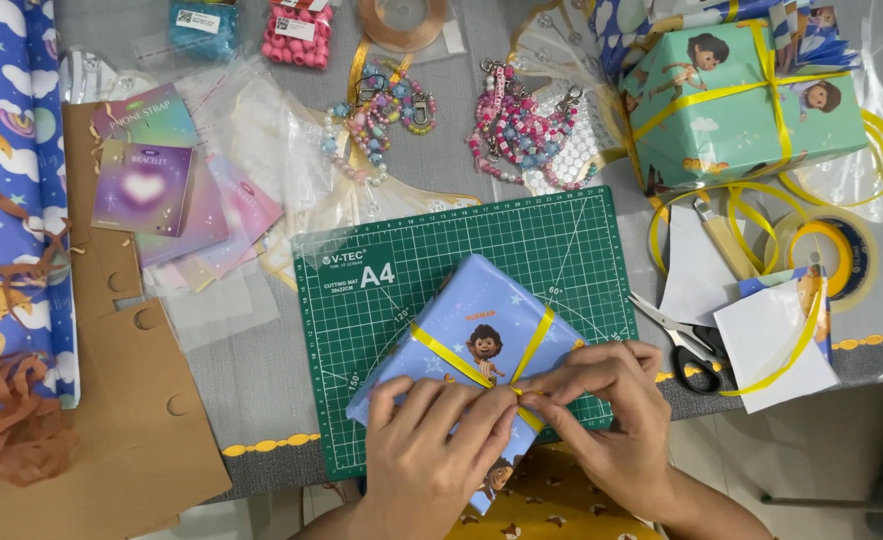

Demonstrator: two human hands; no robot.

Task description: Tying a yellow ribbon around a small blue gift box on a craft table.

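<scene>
A box wrapped in light blue cartoon paper point(472, 325) lies tilted on a green cutting mat point(552, 245). A yellow ribbon point(442, 352) crosses over the box. My left hand point(432, 440) and my right hand point(612, 405) meet at the box's near edge. The fingertips of both hands pinch the yellow ribbon where its strands cross. The near corner of the box is hidden under my hands.
Black-handled scissors point(684, 345) and a yellow tape roll point(827, 250) lie right of the mat. A teal wrapped box with yellow ribbon point(737, 100) stands at the back right. Bead strings point(517, 130), card packets point(147, 185), brown cardboard point(132, 400) and rolled blue paper point(7, 200) fill the left and back.
</scene>
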